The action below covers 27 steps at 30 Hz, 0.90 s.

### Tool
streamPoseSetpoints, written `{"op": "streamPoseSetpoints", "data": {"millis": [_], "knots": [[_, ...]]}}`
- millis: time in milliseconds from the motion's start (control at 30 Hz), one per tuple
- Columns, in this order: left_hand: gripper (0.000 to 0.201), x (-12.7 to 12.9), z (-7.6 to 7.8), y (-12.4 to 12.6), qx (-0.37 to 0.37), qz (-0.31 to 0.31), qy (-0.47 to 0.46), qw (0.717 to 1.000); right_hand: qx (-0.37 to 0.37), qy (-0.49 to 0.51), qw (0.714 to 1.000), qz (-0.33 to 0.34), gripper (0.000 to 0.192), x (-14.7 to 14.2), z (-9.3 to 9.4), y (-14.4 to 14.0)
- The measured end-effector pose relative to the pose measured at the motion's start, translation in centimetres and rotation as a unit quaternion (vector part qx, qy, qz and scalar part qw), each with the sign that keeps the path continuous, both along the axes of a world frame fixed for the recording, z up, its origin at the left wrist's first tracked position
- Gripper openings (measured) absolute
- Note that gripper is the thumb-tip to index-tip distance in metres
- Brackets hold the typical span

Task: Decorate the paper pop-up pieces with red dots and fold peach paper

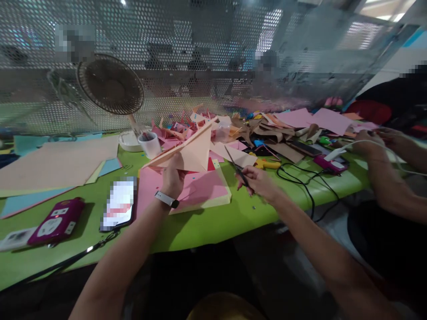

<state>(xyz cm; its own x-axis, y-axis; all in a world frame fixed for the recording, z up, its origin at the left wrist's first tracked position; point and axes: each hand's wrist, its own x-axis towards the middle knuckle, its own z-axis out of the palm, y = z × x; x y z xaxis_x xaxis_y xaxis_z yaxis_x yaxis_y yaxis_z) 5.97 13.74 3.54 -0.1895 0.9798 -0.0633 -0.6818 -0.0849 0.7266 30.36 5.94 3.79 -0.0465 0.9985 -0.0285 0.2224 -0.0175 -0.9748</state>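
Note:
My left hand is closed on a folded sheet of peach paper, held up at a slant over the table. In my right hand is a pair of dark scissors, blades pointing up and to the left, a short way right of the peach paper. Whether the blades are parted is hard to make out. Beneath my left hand lies a stack of pink paper with a pale yellow sheet at its edge. A white cup with tools in it stands just behind the folded paper.
A fan stands at the back left. Phone and purple device lie at front left, peach sheets behind. Paper scraps, a yellow tool and black cables lie rightward. Another person's hands work at far right.

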Motion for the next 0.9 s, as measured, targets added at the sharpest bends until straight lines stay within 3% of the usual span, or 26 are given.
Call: {"op": "streamPoseSetpoints", "data": {"millis": [133, 267, 467, 633, 733, 833, 900], "knots": [[0.019, -0.6, 0.5, 0.4, 0.005, 0.017, 0.010, 1.000, 0.016, -0.215, 0.976, 0.017, 0.037, 0.3, -0.1, 2.3], [0.022, -0.6, 0.4, 0.5, 0.009, 0.009, 0.031, 0.999, 0.060, -0.422, 0.904, -0.031, 0.032, -0.7, 0.0, 5.5], [0.037, -0.3, -0.2, -0.1, 0.046, -0.034, 0.093, 0.994, 0.033, -0.443, 0.893, -0.071, 0.024, -1.0, -0.9, 9.7], [0.037, -0.2, -0.3, -0.2, 0.037, -0.046, 0.102, 0.993, 0.075, -0.429, 0.896, -0.081, 0.033, -1.0, -0.9, 9.1], [0.031, -0.1, -0.1, -0.4, 0.006, -0.046, 0.103, 0.994, 0.215, -0.409, 0.881, -0.103, 0.043, -1.2, -0.7, 7.2], [0.024, 0.2, 0.4, -0.6, -0.036, -0.072, 0.122, 0.989, 0.406, -0.429, 0.802, -0.091, 0.050, -1.5, -0.8, 5.4], [0.020, 0.6, 0.7, -0.9, -0.057, -0.103, 0.143, 0.983, 0.458, -0.459, 0.760, -0.048, 0.049, -1.6, -1.0, 4.6]]}}
